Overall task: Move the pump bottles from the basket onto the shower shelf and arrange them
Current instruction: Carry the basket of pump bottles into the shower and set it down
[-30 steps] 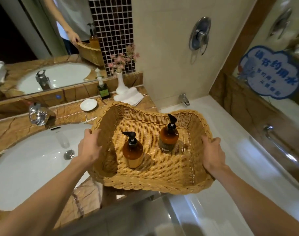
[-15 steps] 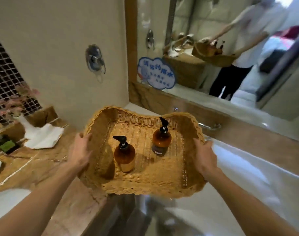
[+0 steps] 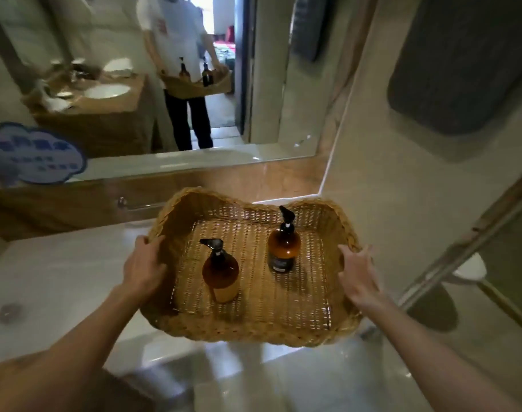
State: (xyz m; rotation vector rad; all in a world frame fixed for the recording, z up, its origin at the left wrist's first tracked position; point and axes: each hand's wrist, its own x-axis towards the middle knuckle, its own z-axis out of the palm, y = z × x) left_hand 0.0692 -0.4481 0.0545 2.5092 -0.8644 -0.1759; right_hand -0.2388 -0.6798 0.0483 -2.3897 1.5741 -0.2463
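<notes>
Above the white bathtub (image 3: 60, 278), a woven wicker basket (image 3: 253, 325) is held up by both hands. At its left wall, the left hand (image 3: 143, 269) has its fingers curled closed around the rim, thumb on the inside. At the right wall, the right hand (image 3: 357, 273) grips the rim with fingers wrapped around the outside; the fingertips look blurred. Two amber pump bottles stand upright on the basket floor, well apart from each other: the left bottle (image 3: 221, 273) sits nearer the person with its black pump nozzle pointing left, and the right bottle (image 3: 283, 246), with a dark label, stands farther back toward the right. A wall mirror (image 3: 120, 84) behind the tub reflects the person holding the basket. A blue cloud-shaped sticker (image 3: 33, 156) sits on the mirror's lower left corner.
</notes>
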